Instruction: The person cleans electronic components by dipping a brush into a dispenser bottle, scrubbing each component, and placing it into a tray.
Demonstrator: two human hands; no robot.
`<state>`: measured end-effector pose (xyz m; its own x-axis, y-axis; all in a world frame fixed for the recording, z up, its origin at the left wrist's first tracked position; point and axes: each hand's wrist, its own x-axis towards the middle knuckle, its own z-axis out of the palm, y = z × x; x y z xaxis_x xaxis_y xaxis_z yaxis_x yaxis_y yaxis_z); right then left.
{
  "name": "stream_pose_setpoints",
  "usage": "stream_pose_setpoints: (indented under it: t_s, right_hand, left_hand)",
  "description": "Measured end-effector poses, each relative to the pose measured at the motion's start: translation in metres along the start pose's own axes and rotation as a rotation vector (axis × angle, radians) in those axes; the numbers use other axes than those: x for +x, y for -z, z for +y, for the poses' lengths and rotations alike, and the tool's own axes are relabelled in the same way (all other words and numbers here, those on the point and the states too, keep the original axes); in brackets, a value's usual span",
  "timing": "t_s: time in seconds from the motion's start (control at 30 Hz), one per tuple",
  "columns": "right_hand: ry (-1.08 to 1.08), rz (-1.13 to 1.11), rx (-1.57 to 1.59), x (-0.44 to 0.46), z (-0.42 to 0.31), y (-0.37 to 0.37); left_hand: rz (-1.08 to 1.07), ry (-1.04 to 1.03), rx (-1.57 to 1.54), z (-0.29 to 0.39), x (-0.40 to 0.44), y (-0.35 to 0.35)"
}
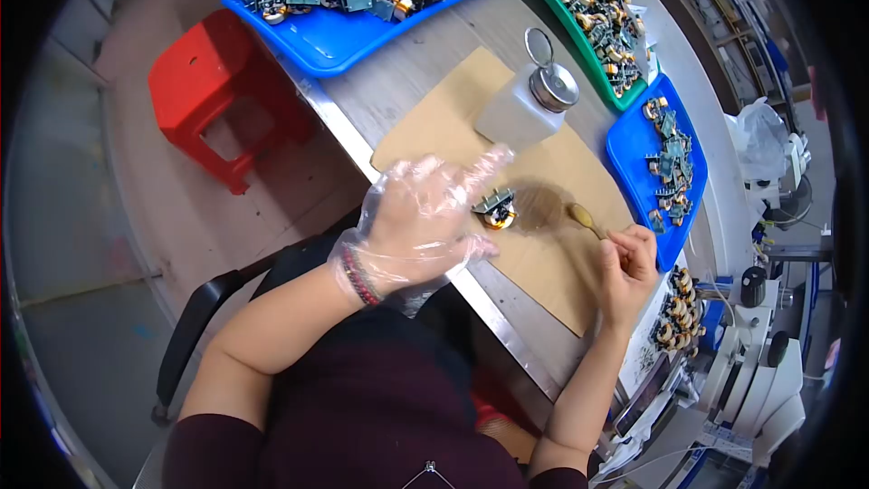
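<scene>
My left hand (421,208), in a clear plastic glove, is open with its index finger and thumb spread apart. Just beyond them, a small circuit board with a coil (496,209) rests on a sheet of brown cardboard (552,276). My bare right hand (631,273) pinches the thin handle of what looks like a small brush (584,215); its yellowish oval head points at a dark wet patch (543,208) on the cardboard. Behind the board stands a white dispenser bottle (520,113) with its metal lid (539,45) flipped up.
Blue trays (330,50) (625,145) and a green tray (579,32) hold many coil boards. More coils (681,312) lie right of my right hand, near white bench equipment (756,380). A red stool (204,81) stands left of the table.
</scene>
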<state>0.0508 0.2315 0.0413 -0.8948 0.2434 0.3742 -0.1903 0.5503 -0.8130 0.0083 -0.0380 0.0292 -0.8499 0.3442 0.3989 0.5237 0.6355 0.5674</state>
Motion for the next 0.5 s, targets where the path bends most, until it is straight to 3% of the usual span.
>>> stream_pose_setpoints:
  t_s: [0.07, 0.13, 0.2, 0.23, 0.3, 0.4, 0.5]
  right_hand:
    - [0.056, -0.088, -0.28, -0.001, -0.017, -0.006]
    - [0.07, -0.117, -0.31, -0.004, -0.02, -0.018]
    - [-0.004, -0.184, -0.249, -0.007, -0.028, -0.031]
    - [0.02, -0.215, -0.231, -0.006, -0.033, -0.038]
    - [0.052, -0.279, -0.23, -0.004, -0.044, -0.054]
    - [0.164, -0.34, -0.36, 0.001, -0.056, -0.076]
    - [0.107, -0.321, -0.436, -0.003, -0.053, -0.086]
  left_hand:
    - [-0.1, 0.086, -0.12, 0.001, 0.004, 0.012]
    - [-0.14, 0.077, -0.242, -0.008, 0.01, 0.025]
    - [-0.202, 0.371, -0.862, -0.017, 0.012, 0.022]
    - [-0.082, 0.359, -1.059, -0.017, 0.017, 0.022]
    - [0.128, 0.372, -1.044, -0.041, 0.024, -0.006]
    - [0.175, 0.266, -0.534, -0.04, 0.032, 0.0]
    - [0.197, 0.213, -0.361, -0.039, 0.028, 0.0]
